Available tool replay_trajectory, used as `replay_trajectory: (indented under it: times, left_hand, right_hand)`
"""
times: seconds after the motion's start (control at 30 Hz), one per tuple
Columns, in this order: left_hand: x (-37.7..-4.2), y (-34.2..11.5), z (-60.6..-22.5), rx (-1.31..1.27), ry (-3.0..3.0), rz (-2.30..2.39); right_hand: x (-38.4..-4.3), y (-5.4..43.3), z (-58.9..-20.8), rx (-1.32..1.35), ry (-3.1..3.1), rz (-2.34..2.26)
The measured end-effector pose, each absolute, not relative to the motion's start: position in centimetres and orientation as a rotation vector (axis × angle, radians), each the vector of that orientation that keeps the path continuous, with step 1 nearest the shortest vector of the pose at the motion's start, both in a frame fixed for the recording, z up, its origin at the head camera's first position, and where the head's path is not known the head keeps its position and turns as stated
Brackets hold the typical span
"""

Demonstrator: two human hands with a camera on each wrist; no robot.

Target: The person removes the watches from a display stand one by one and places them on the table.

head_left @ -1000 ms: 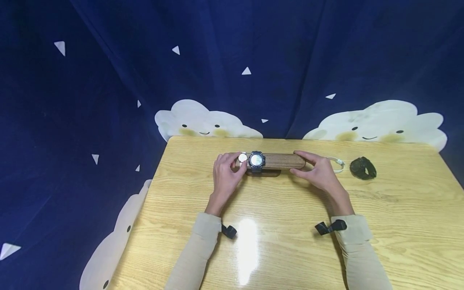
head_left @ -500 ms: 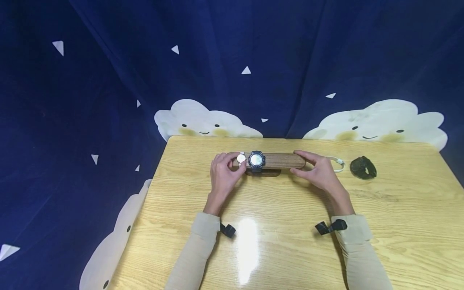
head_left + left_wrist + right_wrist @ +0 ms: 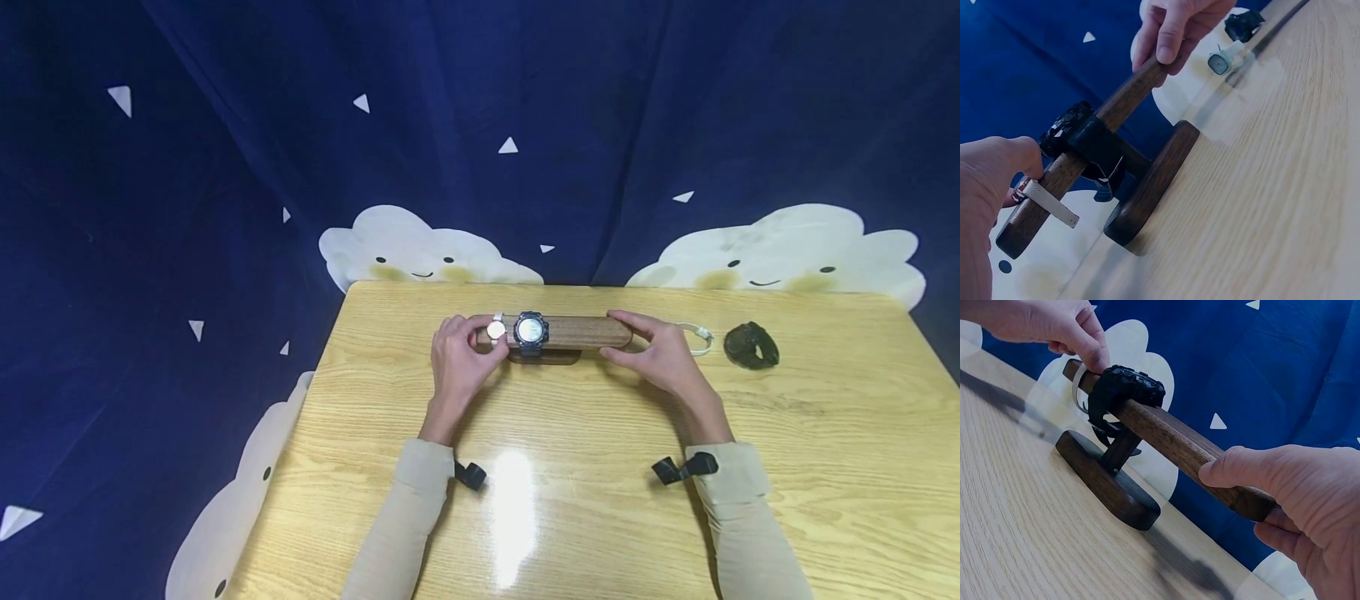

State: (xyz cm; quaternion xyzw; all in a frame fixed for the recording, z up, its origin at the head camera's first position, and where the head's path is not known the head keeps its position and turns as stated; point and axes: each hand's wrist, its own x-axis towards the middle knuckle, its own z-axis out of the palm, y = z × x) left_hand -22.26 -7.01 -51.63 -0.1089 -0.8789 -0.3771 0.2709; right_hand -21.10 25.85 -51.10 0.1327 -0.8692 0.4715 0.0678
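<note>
On the wooden watch stand (image 3: 581,332), pinches white-strapped wristwatch (image 3: 497,330) with left hand (image 3: 456,357), grips stand's end with right hand (image 3: 663,354).

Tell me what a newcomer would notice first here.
Probably the blue curtain with smiling white clouds, hanging behind the table. Next, the wooden stand near the table's far edge, its right end held by the right hand, with a chunky dark watch round its bar. Toward the bar's left end, the left hand holds a small white-strapped watch.
</note>
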Motion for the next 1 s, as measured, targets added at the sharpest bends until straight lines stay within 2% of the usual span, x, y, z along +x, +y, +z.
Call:
replay_trajectory:
  times: [1.0]
  left_hand:
    - [-22.8, -9.1, -51.3, -0.325, -2.362, -1.196]
  right_hand:
    - [-21.2, 25.9, -51.2, 0.394, -2.619, 1.419]
